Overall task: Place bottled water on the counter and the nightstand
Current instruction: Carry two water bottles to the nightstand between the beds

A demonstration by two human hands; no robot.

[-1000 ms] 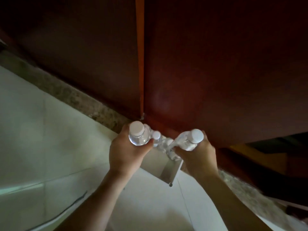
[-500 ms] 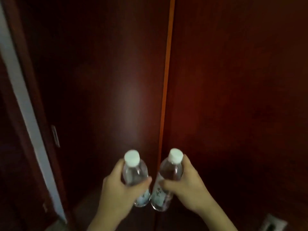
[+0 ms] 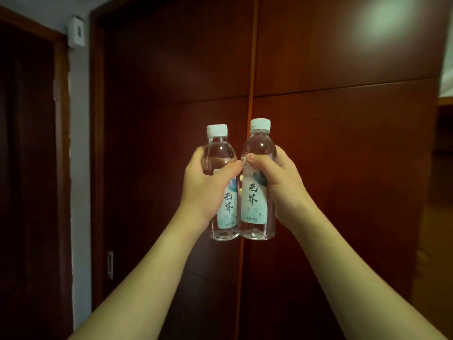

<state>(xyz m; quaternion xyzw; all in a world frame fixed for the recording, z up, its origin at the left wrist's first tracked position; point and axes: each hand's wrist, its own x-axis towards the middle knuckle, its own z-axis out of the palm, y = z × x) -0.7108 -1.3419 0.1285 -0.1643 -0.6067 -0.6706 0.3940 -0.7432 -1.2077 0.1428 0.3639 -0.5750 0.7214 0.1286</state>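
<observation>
I'm carrying: left hand (image 3: 208, 190) grips one bottle (image 3: 221, 182), right hand (image 3: 277, 185) another (image 3: 257, 182), at 12 o'clock; next, find the counter.

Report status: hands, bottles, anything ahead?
Left hand shut on left bottle. Right hand shut on right bottle. Both upright, capped, side by side. Dark wood panels directly ahead.

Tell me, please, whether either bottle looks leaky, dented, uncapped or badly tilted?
Nothing stands out. The left hand and right hand each hold one water bottle, left bottle and right bottle, upright, side by side, white caps on, labels intact, no drips visible, in front of dark wooden panels.
</observation>
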